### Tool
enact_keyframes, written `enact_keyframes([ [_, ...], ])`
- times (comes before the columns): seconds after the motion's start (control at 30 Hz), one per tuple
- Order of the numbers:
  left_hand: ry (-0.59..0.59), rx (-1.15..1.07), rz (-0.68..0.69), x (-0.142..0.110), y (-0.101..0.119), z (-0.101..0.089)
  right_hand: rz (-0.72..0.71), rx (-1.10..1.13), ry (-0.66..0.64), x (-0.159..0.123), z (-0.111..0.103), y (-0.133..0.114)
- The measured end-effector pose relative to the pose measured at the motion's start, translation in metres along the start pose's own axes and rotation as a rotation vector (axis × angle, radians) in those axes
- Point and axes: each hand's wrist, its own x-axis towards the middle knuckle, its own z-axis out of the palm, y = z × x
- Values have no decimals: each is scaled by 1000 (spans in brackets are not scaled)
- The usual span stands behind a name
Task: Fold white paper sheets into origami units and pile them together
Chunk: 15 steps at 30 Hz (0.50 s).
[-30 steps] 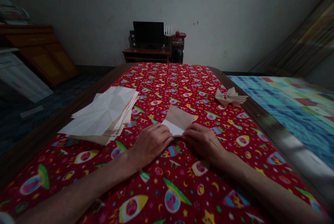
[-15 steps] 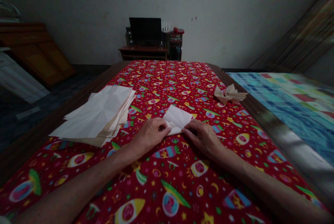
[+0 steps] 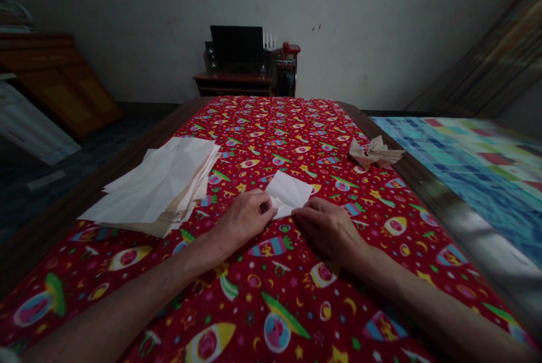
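A small folded sheet of paper [image 3: 288,193] lies on the red rocket-print tablecloth [image 3: 271,126], its white side up. My left hand [image 3: 243,222] pinches its left edge, and my right hand [image 3: 328,230] has its fingertips at the lower right corner. Part of the sheet is hidden under my fingers. To the left of my hands sits a loose stack of creased white and tan paper [image 3: 158,182]. A crumpled tan folded paper piece [image 3: 375,152] rests near the table's right edge.
The table's dark wooden edge [image 3: 419,188] runs along the right, beside a bed with a multicoloured blanket [image 3: 474,171]. A black monitor [image 3: 236,47] with speakers stands on a low wooden stand beyond the table. A wooden cabinet [image 3: 55,75] is at the left.
The sheet's brown side and white flap have given way to a mostly white upper face. Both hands stay at the sheet, and the view has tilted slightly.
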Motion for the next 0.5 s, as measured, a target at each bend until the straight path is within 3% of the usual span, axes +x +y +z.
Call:
enact_keyframes([
  [0.17,3,6,28,-2,-1,1,-99,-213,-114,-8,-9,-14],
  [0.5,17,19,78,-3,-4,5,-72,-243,-162,-15,-10,-16],
])
